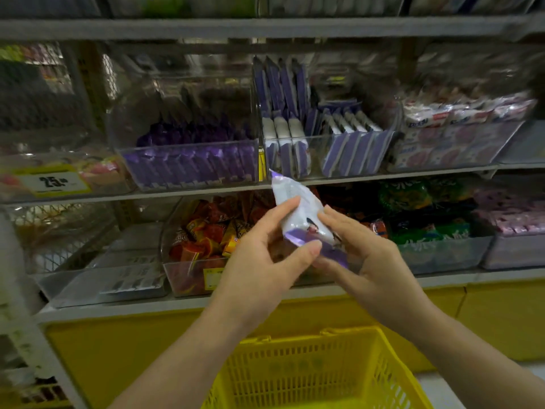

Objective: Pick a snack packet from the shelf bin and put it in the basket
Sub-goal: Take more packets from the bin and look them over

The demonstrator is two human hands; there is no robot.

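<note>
A white and purple snack packet (298, 214) is held up in front of the shelves, tilted with its top toward the upper left. My left hand (265, 258) pinches its lower left side between thumb and fingers. My right hand (362, 252) holds the packet's lower right end, fingers wrapped under it. Directly above the packet, a clear shelf bin (330, 160) holds several matching purple and white packets standing on edge. The yellow plastic basket (309, 370) sits below my forearms at the bottom centre.
A clear bin (188, 163) of purple packets stands left of the source bin, and a bin of pink and white packets (454, 143) stands to its right. The lower shelf holds red and orange snacks (206, 234) and green packets (424, 214). A yellow base panel (118, 349) runs below.
</note>
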